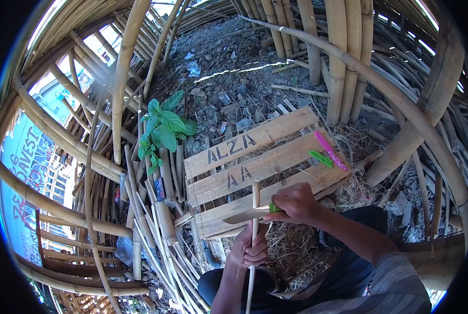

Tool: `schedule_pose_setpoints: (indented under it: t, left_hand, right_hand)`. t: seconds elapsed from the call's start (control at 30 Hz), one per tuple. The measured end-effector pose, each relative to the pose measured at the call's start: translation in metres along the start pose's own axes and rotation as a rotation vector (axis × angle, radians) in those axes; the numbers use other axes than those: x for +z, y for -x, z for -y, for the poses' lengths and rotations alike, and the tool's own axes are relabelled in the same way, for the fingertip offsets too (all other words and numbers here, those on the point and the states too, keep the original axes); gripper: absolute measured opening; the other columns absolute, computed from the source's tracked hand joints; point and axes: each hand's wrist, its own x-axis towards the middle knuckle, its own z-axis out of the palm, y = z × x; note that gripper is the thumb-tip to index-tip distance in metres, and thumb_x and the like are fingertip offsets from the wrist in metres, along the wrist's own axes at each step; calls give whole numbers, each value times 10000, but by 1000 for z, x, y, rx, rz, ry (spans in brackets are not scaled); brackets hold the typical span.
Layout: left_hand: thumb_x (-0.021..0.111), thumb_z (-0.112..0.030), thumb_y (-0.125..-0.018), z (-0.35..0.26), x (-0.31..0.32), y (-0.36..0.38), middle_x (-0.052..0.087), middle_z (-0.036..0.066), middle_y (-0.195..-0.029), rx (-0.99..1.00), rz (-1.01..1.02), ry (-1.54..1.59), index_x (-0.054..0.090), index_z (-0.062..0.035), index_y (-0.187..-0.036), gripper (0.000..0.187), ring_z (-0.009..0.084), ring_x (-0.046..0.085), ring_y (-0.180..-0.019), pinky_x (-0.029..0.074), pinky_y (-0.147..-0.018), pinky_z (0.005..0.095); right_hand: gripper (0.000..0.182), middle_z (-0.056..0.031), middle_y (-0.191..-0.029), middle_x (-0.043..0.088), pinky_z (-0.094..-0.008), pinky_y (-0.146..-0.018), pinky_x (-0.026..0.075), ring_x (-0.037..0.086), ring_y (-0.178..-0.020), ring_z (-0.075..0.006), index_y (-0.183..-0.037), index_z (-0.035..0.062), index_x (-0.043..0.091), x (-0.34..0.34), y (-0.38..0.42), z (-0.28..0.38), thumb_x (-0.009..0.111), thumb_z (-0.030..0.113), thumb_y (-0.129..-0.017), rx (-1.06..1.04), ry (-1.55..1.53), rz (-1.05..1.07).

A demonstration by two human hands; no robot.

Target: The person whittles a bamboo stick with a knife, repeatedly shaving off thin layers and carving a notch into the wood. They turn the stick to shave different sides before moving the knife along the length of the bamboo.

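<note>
My left hand [249, 248] is closed around a thin bamboo stick [256, 196], which stands nearly upright in front of my knees. In my right hand [295, 204] is a knife [244, 214], held by its green handle. The blade points left and lies across the stick just above my left fist; whether its edge has cut in cannot be made out. Behind both hands is a wooden slatted pallet [276, 166] with dark stencilled letters. On its right end lie a pink knife-shaped item [324, 142] and a green sheath-like piece [321, 158].
Long split bamboo strips [158, 235] lie to my left, near a leafy green plant [166, 125]. Thick bamboo posts [337, 57] rise at the back right, and a curved pole [401, 99] crosses the right side. Stony ground [223, 63] stretches behind the pallet; dry shavings [291, 246] cover the ground by my legs.
</note>
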Motion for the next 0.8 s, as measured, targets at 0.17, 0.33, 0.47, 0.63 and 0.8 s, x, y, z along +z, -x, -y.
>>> schedule_pose_setpoints:
  t: [0.17, 0.33, 0.47, 0.63, 0.8]
  left_hand:
    - [244, -454, -985, -4, 3, 1, 259, -41, -422, 26, -73, -102, 368, -90, -727, 463, 35, 237, -304, 219, -241, 169]
    - [249, -455, -984, -5, -5, 3, 270, -35, -421, 78, -49, -114, 372, -90, -735, 459, 41, 244, -307, 226, -241, 172]
    - [263, -454, -983, 2, -16, 1, 288, -30, -431, 8, -59, -104, 393, -90, -742, 456, 49, 258, -315, 236, -249, 171]
    - [244, -420, -994, 4, -1, -4, 292, -26, -415, -28, 150, 119, 385, -53, -733, 472, 55, 285, -299, 262, -236, 188]
    - [236, -422, -993, -5, 0, 5, 301, -19, -417, 32, 214, 84, 377, -50, -739, 472, 56, 291, -301, 258, -241, 187]
  right_hand:
    - [470, -45, -483, 430, -350, -399, 360, 493, -409, -235, -565, 82, 448, -7, -9, -36, 642, 458, -771, 15, 37, -86]
    - [463, -46, -475, 442, -350, -400, 366, 491, -396, -230, -569, 90, 453, 2, -4, -6, 633, 454, -792, 145, 47, -36]
    - [448, -40, -478, 458, -338, -393, 372, 498, -394, -212, -568, 104, 459, 2, -4, 18, 630, 446, -802, 0, 45, 11]
    - [522, 14, -411, 413, -291, -323, 318, 386, -323, -124, -553, 128, 505, 6, 1, -87, 469, 513, -903, 334, 224, -258]
    - [418, -33, -438, 446, -328, -368, 331, 424, -356, -162, -598, 89, 534, -39, 3, -99, 551, 387, -890, 509, 134, -406]
